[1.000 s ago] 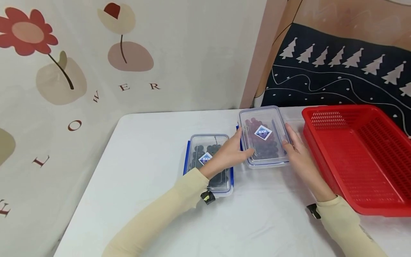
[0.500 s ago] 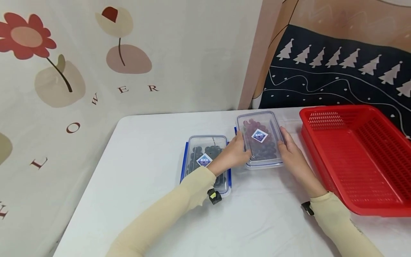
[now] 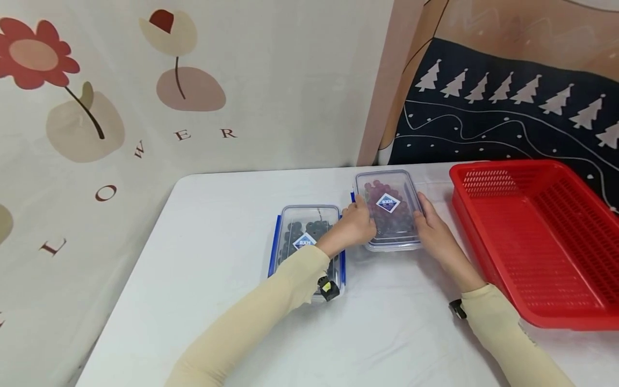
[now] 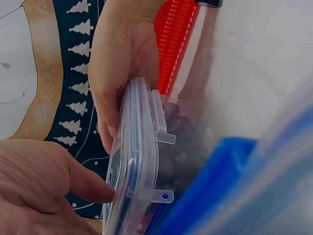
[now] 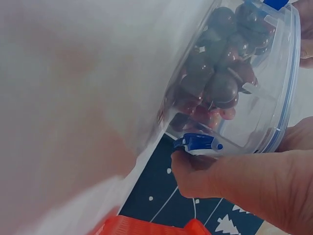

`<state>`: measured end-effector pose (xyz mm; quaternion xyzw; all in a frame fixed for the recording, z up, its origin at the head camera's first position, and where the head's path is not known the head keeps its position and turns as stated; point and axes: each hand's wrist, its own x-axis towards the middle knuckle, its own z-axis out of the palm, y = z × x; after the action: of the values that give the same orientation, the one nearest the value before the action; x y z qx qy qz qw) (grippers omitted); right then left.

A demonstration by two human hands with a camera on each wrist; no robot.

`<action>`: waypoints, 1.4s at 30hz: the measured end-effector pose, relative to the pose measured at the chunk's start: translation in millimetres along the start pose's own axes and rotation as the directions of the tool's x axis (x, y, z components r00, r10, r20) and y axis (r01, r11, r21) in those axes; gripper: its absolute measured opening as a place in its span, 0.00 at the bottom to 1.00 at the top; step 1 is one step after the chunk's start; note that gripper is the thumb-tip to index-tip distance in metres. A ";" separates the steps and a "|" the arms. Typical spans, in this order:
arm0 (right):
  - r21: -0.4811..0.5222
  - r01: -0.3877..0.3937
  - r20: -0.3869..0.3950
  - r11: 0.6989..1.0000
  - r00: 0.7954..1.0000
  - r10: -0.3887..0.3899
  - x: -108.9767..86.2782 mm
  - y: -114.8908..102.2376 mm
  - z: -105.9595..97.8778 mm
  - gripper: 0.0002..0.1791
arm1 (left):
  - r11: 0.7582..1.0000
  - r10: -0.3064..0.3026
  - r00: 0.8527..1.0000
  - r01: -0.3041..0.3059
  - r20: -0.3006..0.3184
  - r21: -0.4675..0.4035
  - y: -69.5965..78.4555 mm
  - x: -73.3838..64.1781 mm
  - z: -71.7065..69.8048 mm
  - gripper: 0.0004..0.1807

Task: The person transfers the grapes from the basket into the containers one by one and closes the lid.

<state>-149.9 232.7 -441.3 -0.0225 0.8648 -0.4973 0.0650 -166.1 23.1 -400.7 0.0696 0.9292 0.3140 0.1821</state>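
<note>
In the head view both hands are on a clear lidded food container [image 3: 384, 241] with red and dark grapes [image 3: 379, 192] inside. My left hand [image 3: 356, 224] holds its left edge, fingers bent; in the left wrist view, a fingertip [image 4: 105, 192] touches the lid's rim. My right hand [image 3: 437, 234] grips the opposite side, and in the right wrist view its fingers meet a blue clip [image 5: 199, 142] there. A second clear container [image 3: 309, 212] with dark grapes and blue clips lies on the table, partly hidden under my left wrist.
At the right stands a red perforated basket [image 3: 546, 252], close to my right forearm. The white table [image 3: 217, 236] ends at a patterned wall cloth [image 3: 290, 80] behind. A blurred blue piece [image 4: 210, 186] fills the lower right foreground of the left wrist view.
The held container has come down a little towards the table and slightly left, both hands with it. My left fingers have curled in more at its edge. The second container and basket stay put.
</note>
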 end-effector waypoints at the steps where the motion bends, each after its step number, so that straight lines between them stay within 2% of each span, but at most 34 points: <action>1: -0.005 0.001 0.000 1.000 1.000 -0.001 0.5 0.3 0.0 0.36 | 1.000 -0.005 1.000 0.005 0.005 -0.006 0.7 0.0 0.0 0.43; 9: -0.016 0.033 0.010 0.999 0.999 -0.033 4.8 -0.7 0.3 0.36 | 0.996 -0.014 0.998 0.019 0.067 -0.083 2.2 0.7 3.0 0.49; 14: -0.002 0.044 0.014 0.999 0.999 -0.044 8.6 1.7 -0.1 0.35 | 0.994 -0.007 0.998 0.014 0.069 -0.106 1.3 3.8 5.6 0.49; 16: -0.015 0.036 0.009 0.999 0.999 -0.036 9.0 3.4 -0.4 0.35 | 0.994 -0.010 0.998 0.016 0.061 -0.108 -3.2 10.7 11.4 0.51; 21: -0.079 0.042 -0.039 0.996 0.998 -0.045 8.5 4.6 -1.6 0.35 | 0.992 -0.021 0.998 0.029 0.064 -0.120 -8.8 15.6 17.0 0.54; 26: -0.112 0.070 -0.064 0.991 0.995 -0.077 6.2 5.5 -0.7 0.33 | 0.989 -0.042 0.996 0.053 0.080 -0.140 -4.4 7.2 15.4 0.52; 31: -0.140 0.033 -0.080 0.990 0.996 -0.045 -3.1 7.9 -2.2 0.33 | 0.983 -0.055 0.996 0.066 0.065 -0.169 -1.9 5.0 21.4 0.50; 35: -0.145 -0.010 -0.068 0.989 0.998 0.001 -13.3 9.6 -5.7 0.34 | 0.975 -0.069 0.992 0.090 0.110 -0.202 0.4 3.6 25.0 0.47; 38: -0.122 -0.012 -0.061 0.992 0.998 0.005 -20.2 8.3 -7.8 0.35 | 0.969 -0.068 0.988 0.098 0.138 -0.228 1.9 0.2 25.2 0.46; 42: -0.102 -0.001 -0.056 0.995 0.998 -0.005 -22.9 8.1 -9.7 0.35 | 0.972 -0.064 0.995 0.081 0.082 -0.222 0.2 -2.0 28.2 0.44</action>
<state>-128.3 247.5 -441.5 -0.0128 0.8905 -0.4531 0.0389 -153.4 38.5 -420.8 0.0261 0.8820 0.4077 0.2348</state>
